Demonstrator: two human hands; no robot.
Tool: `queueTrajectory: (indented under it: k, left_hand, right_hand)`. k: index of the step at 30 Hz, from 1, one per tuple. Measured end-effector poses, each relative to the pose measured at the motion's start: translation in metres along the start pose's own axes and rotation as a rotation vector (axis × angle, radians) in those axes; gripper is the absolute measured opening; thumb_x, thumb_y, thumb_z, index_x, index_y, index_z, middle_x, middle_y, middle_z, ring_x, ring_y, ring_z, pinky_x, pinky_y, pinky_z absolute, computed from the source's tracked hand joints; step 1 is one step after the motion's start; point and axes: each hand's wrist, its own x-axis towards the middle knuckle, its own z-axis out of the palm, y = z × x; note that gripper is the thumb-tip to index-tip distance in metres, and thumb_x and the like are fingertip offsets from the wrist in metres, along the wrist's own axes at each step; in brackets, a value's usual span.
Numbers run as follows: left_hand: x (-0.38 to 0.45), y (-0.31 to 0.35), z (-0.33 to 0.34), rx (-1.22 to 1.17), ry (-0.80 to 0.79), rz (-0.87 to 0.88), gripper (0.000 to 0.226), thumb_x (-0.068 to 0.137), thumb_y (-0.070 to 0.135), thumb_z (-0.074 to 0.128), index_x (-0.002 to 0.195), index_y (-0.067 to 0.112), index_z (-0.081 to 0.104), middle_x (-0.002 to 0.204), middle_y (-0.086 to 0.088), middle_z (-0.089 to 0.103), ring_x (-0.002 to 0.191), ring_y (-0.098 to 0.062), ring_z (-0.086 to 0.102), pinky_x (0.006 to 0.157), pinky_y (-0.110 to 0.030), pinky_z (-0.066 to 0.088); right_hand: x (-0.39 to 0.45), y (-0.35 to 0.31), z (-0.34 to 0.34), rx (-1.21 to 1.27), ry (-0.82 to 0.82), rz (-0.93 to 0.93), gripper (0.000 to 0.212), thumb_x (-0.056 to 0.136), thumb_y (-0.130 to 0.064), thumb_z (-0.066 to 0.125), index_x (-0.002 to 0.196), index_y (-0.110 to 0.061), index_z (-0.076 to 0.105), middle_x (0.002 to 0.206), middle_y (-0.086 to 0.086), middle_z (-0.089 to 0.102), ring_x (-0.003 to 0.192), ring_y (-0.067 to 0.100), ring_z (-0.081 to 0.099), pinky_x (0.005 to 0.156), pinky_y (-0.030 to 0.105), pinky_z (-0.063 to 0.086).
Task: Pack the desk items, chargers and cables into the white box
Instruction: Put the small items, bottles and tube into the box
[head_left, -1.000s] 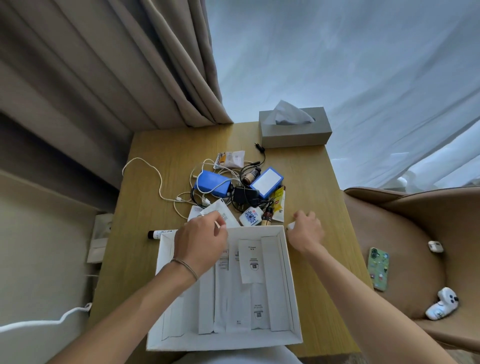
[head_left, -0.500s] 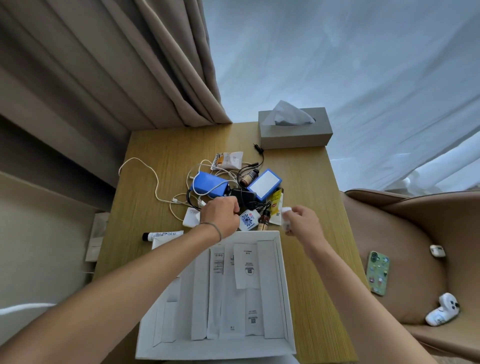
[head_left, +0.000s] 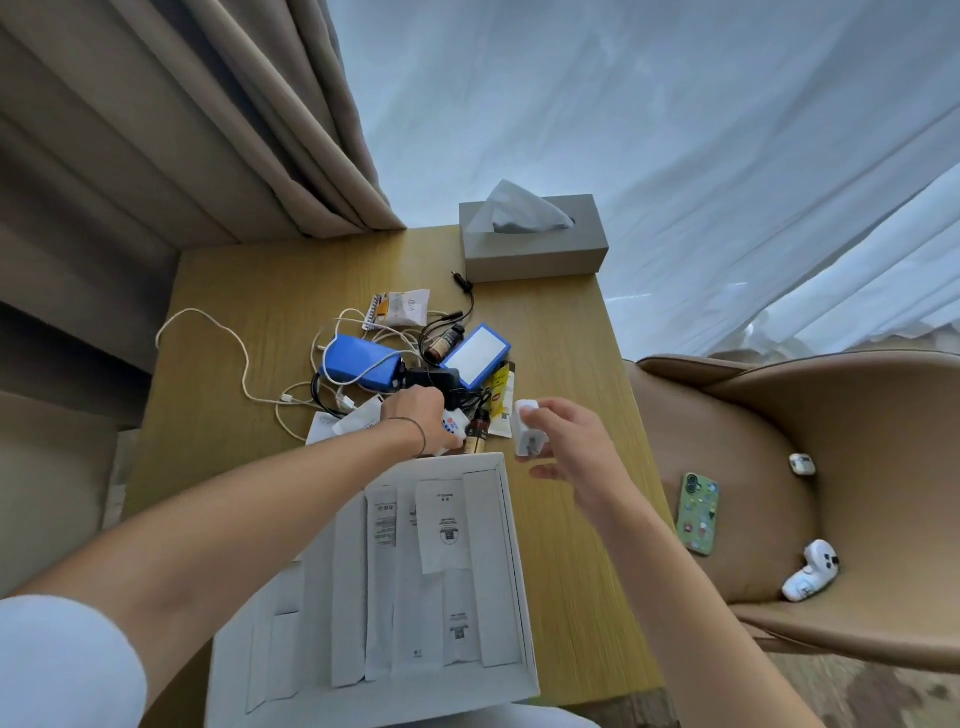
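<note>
Both hands working at mid-frame, just above the top edge of the white box (head_left: 511, 551), lying open in the lower centre with paper sleeves and labelled inserts inside. Right hand (head_left: 571, 452) pinching a white charger (head_left: 527, 428) between thumb and fingertips, now holding it higher and turned further toward the camera than half a second ago, with its prong end facing down; hovering beside the box's upper right corner, not inside it. Left hand (head_left: 415, 413) reaching deeper into the tangle than before, knuckles up, fingers curled down over the black adapter (head_left: 434, 379) and a small white item with blue print; impossible telling what exactly is being gripped. Sitting in the pile just above the hands: blue power bank (head_left: 358, 366) wrapped in white cable (head_left: 228, 332), blue-edged white case (head_left: 475, 356), brown bottle (head_left: 444, 343), yellow sachet (head_left: 501, 389). Resting at the far edge of the wooden desk (head_left: 260, 291), at upper centre: grey tissue box (head_left: 535, 249). Lying on the tan chair (head_left: 831, 441) at right: green phone (head_left: 698, 512) and white game controller (head_left: 810, 571).
</note>
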Motion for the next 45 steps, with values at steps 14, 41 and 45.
queueTrajectory:
  k: [14,41,45]
  left_hand:
    - [-0.029,-0.019,-0.035,-0.368,0.202,0.027,0.048,0.065,0.053,0.077,0.085,0.025,0.043,0.078,0.003,0.058,0.066,-0.014,0.051,0.049,-0.028,0.032]
    - [-0.186,-0.189,-0.03,-1.579,0.469,-0.05,0.032,0.08,0.021,0.08,0.101,0.009,0.058,0.097,-0.009,0.076,0.08,-0.025,0.076,0.059,-0.029,0.057]
    - [-0.199,-0.201,-0.025,-1.555,0.454,-0.108,0.028,0.083,0.017,0.078,0.1,0.006,0.059,0.092,-0.008,0.077,0.076,-0.025,0.076,0.054,-0.025,0.055]
  right_hand:
    - [-0.039,-0.02,0.024,0.08,-0.262,-0.023,0.016,0.099,-0.014,0.053,0.109,-0.007,0.064,0.086,0.019,0.076,0.06,0.022,0.065,0.055,0.027,0.052]
    - [-0.016,0.091,0.216,-0.508,-0.18,0.061,0.023,0.081,-0.027,0.076,0.083,-0.004,0.074,0.07,0.008,0.077,0.064,0.022,0.075,0.068,0.042,0.065]
    - [-0.008,0.095,0.234,-0.809,-0.077,-0.048,0.027,0.079,-0.041,0.07,0.077,-0.014,0.073,0.075,0.001,0.075,0.075,0.022,0.072,0.075,0.045,0.062]
